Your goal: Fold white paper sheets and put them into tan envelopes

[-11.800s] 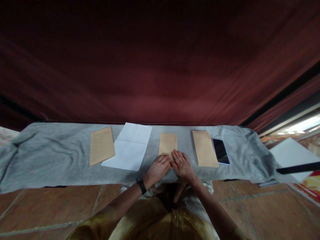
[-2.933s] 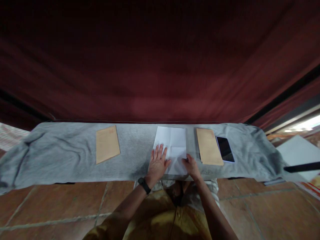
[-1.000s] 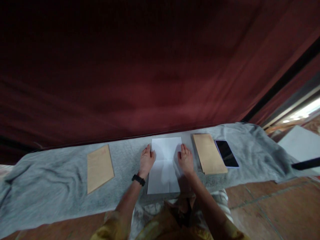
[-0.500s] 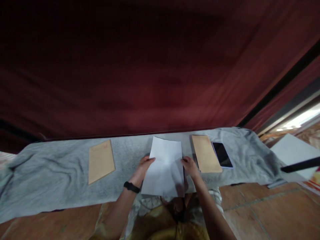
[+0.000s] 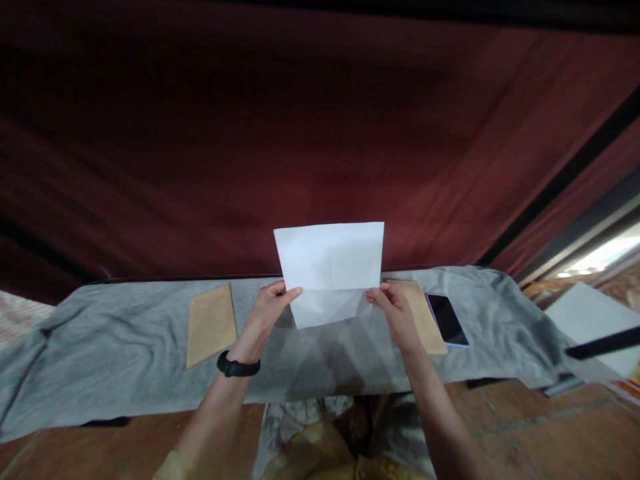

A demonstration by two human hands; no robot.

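Note:
A white sheet of paper [image 5: 331, 267] is held up in the air above the grey cloth [image 5: 120, 347], creased across its lower part. My left hand [image 5: 271, 308] pinches its left edge and my right hand [image 5: 395, 311] pinches its right edge. Both hands are closed on the sheet. A brown envelope [image 5: 211, 323] lies flat on the cloth to the left. A stack of brown envelopes [image 5: 424, 323] lies to the right, partly hidden behind my right hand. A black wristband sits on my left wrist.
A dark phone [image 5: 447, 319] lies face up right of the envelope stack. A dark red curtain [image 5: 320, 133] hangs behind the cloth. White sheets [image 5: 585, 317] and a black bar [image 5: 603, 345] are at the far right. Reddish floor tiles [image 5: 540, 427] lie in front.
The white sheet lay flat on the cloth under my hands a second ago. Both hands gripped its sides and lifted it upright off the cloth.

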